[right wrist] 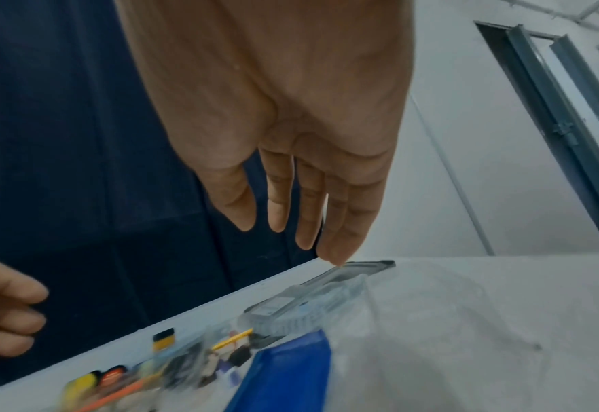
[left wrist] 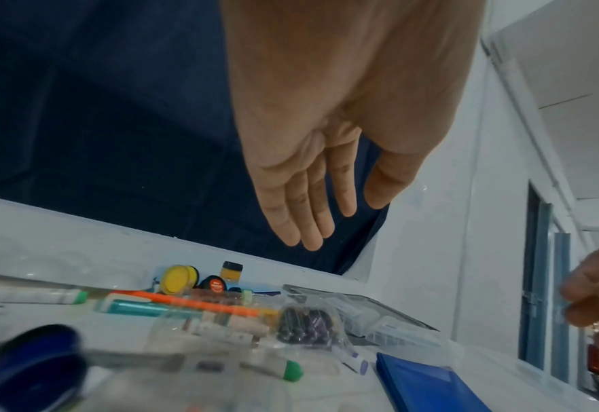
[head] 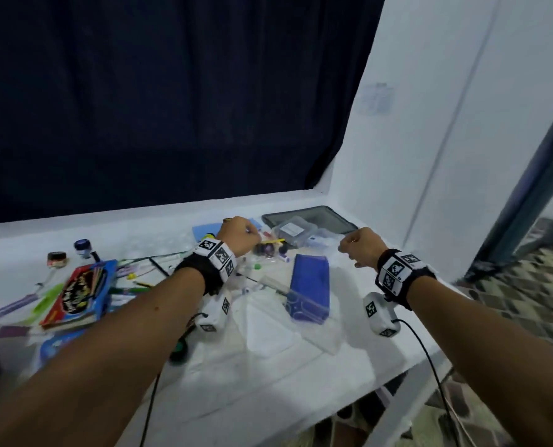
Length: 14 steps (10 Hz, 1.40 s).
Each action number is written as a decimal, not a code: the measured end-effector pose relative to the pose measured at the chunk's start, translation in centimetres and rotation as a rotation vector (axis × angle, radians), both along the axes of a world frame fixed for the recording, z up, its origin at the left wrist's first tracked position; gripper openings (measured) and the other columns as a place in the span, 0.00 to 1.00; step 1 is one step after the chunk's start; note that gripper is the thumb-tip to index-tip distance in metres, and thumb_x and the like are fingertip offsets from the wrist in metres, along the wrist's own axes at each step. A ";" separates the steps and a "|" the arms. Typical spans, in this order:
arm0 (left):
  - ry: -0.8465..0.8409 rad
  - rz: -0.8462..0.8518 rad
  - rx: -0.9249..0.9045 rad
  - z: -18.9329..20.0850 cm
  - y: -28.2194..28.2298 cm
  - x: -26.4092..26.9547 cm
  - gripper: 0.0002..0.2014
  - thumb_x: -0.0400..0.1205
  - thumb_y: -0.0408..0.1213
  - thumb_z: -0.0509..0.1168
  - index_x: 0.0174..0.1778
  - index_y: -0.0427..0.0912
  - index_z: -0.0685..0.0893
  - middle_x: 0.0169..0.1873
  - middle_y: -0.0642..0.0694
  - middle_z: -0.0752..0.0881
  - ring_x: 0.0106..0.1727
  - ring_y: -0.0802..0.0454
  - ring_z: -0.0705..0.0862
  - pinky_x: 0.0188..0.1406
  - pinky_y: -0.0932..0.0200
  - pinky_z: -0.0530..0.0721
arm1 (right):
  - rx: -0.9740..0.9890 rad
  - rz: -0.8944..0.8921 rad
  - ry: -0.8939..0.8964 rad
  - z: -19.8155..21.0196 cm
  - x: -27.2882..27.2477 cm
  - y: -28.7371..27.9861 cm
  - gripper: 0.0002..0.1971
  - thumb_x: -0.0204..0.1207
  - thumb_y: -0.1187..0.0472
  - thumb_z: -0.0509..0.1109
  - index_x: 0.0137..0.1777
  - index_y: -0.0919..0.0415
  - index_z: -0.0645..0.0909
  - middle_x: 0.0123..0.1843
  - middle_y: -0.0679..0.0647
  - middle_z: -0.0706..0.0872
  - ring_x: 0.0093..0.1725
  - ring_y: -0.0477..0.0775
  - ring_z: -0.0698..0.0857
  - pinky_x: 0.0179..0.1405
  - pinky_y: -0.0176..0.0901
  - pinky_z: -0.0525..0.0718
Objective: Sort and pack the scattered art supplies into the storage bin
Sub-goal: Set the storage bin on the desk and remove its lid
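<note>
While both hands (left wrist: pixel 312 178) (right wrist: pixel 291 181) hang slack-fingered, holding nothing, a clear ribbed plastic bin (head: pixel 292 232) sits beyond them.

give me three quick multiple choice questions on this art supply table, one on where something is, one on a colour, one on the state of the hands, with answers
1. Where does the clear plastic storage bin sit?
A. at the table's far right, by the wall
B. at the near left corner
C. on the floor

2. What colour is the flat pouch in the middle of the table?
A. red
B. blue
C. yellow

3. What are the left hand and the right hand doing?
A. both grip markers
B. one holds the bin
C. both are held above the table, fingers straight, holding nothing

Answers:
1 A, the head view shows the bin at the far right near the white wall.
2 B, the pouch shows blue in every view.
3 C, each wrist view shows extended fingers and a bare palm.
</note>
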State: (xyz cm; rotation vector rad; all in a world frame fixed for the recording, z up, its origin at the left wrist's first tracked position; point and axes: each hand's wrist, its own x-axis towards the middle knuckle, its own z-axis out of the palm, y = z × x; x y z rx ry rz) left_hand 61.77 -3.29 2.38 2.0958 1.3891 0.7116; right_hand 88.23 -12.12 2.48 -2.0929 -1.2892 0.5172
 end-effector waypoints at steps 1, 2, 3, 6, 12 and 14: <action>-0.044 0.063 -0.031 -0.4 3.3 3.9 0.06 0.79 0.33 0.67 0.43 0.37 0.90 0.40 0.43 0.84 0.45 0.46 0.82 0.48 0.56 0.82 | -0.010 0.023 -0.001 0.1 4.9 3.3 0.04 0.74 0.64 0.70 0.43 0.64 0.86 0.37 0.56 0.82 0.37 0.57 0.80 0.37 0.49 0.86; -0.070 0.107 -0.095 -0.9 6.1 6.9 0.09 0.79 0.34 0.67 0.45 0.35 0.91 0.40 0.40 0.89 0.47 0.45 0.86 0.49 0.56 0.82 | -0.040 0.012 0.010 -0.1 8.6 5.8 0.07 0.75 0.63 0.71 0.45 0.66 0.87 0.36 0.57 0.82 0.37 0.57 0.80 0.42 0.55 0.89; -0.103 0.157 -0.185 -1.6 9.1 9.0 0.11 0.72 0.37 0.66 0.39 0.33 0.90 0.36 0.35 0.90 0.42 0.41 0.88 0.45 0.47 0.88 | -0.064 0.012 0.025 -0.6 11.6 8.9 0.10 0.75 0.62 0.71 0.48 0.71 0.86 0.39 0.60 0.82 0.39 0.58 0.80 0.44 0.56 0.89; -0.222 0.257 -0.436 -3.5 17.6 14.0 0.04 0.75 0.26 0.69 0.34 0.31 0.84 0.32 0.35 0.82 0.26 0.44 0.84 0.22 0.61 0.82 | -0.134 -0.015 0.061 -3.0 17.0 18.6 0.12 0.76 0.65 0.69 0.54 0.73 0.85 0.42 0.62 0.86 0.42 0.61 0.86 0.48 0.55 0.91; -0.185 0.399 -0.619 -6.1 26.6 16.5 0.07 0.79 0.30 0.68 0.37 0.31 0.80 0.32 0.38 0.80 0.34 0.43 0.80 0.36 0.53 0.83 | -0.409 0.070 0.022 -6.5 22.8 28.4 0.03 0.78 0.66 0.71 0.48 0.61 0.79 0.44 0.58 0.83 0.35 0.52 0.83 0.29 0.42 0.82; -0.343 0.477 -0.505 -5.7 26.6 14.6 0.08 0.74 0.34 0.71 0.39 0.32 0.83 0.24 0.39 0.87 0.28 0.43 0.85 0.35 0.51 0.86 | -0.253 0.060 0.065 -3.8 22.9 27.1 0.07 0.78 0.68 0.70 0.53 0.58 0.80 0.43 0.53 0.83 0.35 0.48 0.83 0.28 0.37 0.84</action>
